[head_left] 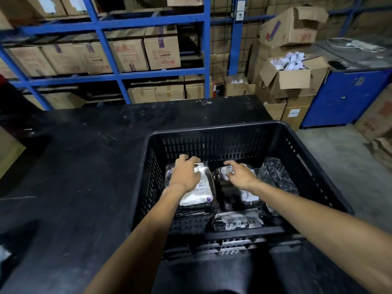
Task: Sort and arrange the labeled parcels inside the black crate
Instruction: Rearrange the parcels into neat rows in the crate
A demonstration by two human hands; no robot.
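Observation:
A black slotted crate point(214, 129) stands at the near right of a black table point(74, 158). Inside lie several black plastic parcels with white labels. My left hand point(185, 174) rests palm down on the top parcel of the left stack point(203, 193), fingers curled over its far edge. My right hand point(239, 174) reaches over the middle parcel point(247, 196), fingers spread and touching its label end. Another parcel point(273, 175) leans against the crate's right wall. A flat parcel point(236, 221) lies near the front wall.
Blue metal racks point(148, 75) with cardboard boxes stand behind the table. Open cartons point(294, 77) are piled at the back right beside a blue cabinet point(343, 96). Grey concrete floor point(343, 166) lies to the right of the crate.

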